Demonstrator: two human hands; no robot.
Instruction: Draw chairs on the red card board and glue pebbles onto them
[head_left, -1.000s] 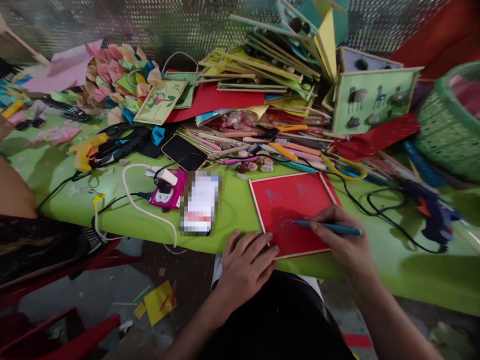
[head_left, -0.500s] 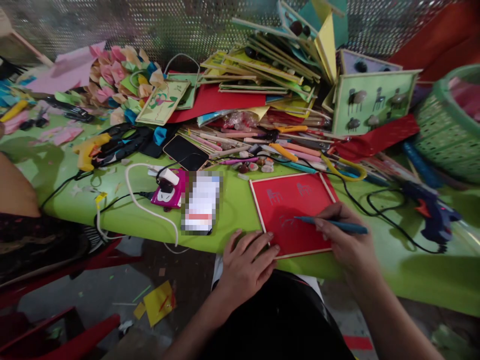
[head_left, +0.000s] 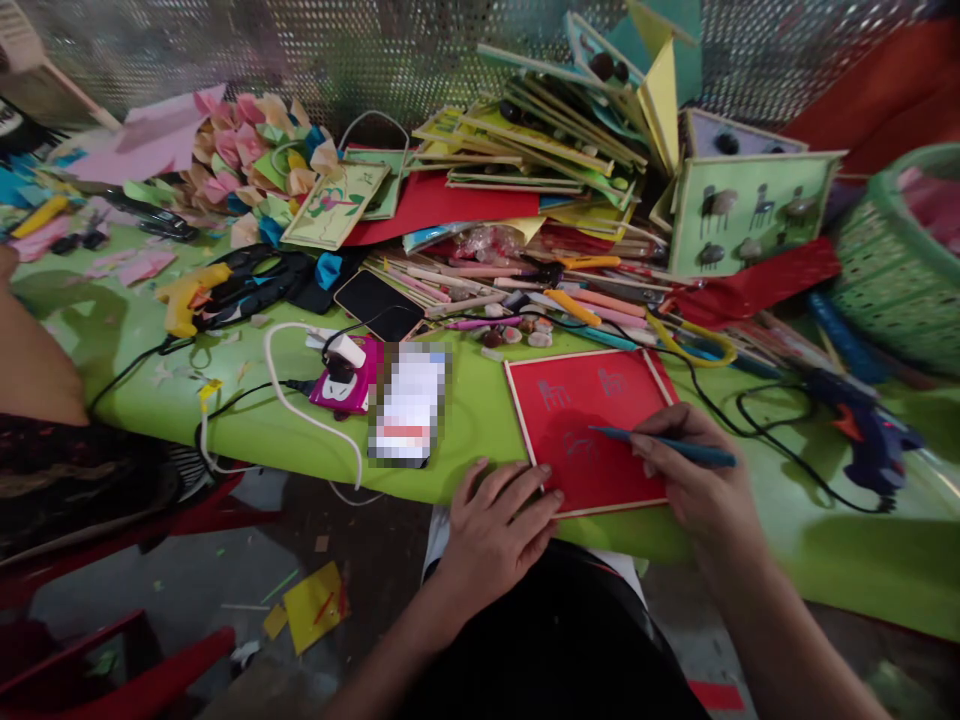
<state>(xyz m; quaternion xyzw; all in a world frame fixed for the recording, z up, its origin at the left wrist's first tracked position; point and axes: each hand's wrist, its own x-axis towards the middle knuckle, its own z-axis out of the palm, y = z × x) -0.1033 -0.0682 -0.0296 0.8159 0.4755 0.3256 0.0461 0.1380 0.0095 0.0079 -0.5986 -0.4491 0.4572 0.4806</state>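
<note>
A red card (head_left: 600, 470) framed with pale thin sticks lies on the green table in front of me. Three small dark animal-like drawings show on it, two along the top and one (head_left: 579, 446) nearer the middle. My right hand (head_left: 686, 465) holds a blue pen (head_left: 679, 449) in a pinch, its tip at the lower drawing. Over the card's lower left corner, my left hand (head_left: 506, 515) lies flat with its fingers stretched out on the frame and the red surface.
Left of the card are a lit phone (head_left: 410, 405) and a magenta power strip (head_left: 346, 378) with cables. A blue glue gun (head_left: 866, 430) lies right. Pens, pebbles and stacked framed cards (head_left: 532, 140) fill the back, beside a green basket (head_left: 892, 250). Another person's arm (head_left: 34, 345) rests at left.
More lines show in the lower drawing, and the pen tip has moved up slightly. My left hand stays on the card's corner. The whole view has shifted a little.
</note>
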